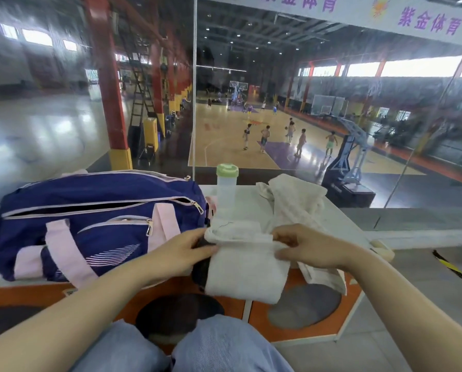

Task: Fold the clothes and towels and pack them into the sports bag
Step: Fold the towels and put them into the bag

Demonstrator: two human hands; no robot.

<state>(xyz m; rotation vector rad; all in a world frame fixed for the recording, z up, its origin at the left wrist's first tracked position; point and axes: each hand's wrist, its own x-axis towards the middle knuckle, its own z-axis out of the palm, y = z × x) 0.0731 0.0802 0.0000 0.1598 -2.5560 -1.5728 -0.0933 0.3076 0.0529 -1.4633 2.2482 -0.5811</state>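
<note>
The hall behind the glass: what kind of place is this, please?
Probably an indoor sports hall, seen from a raised viewing area: a wooden basketball court with purple painted zones, a blue wheeled basketball hoop stand, and small figures of players.

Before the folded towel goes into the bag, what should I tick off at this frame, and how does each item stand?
1. Both hands on the folded towel: ok. The left hand pinches its left edge, the right hand its right.
2. Fold tidy: ok, a compact rectangle with its top edge rolled over.
3. Sports bag main zip open: ok, a dark slit shows along the top.
4. Opening wide enough for the towel: cannot tell.
5. Path to the bag clear: ok. The bottle stands behind it.
6. All items folded: not ok. A second towel lies crumpled on the right.
</note>
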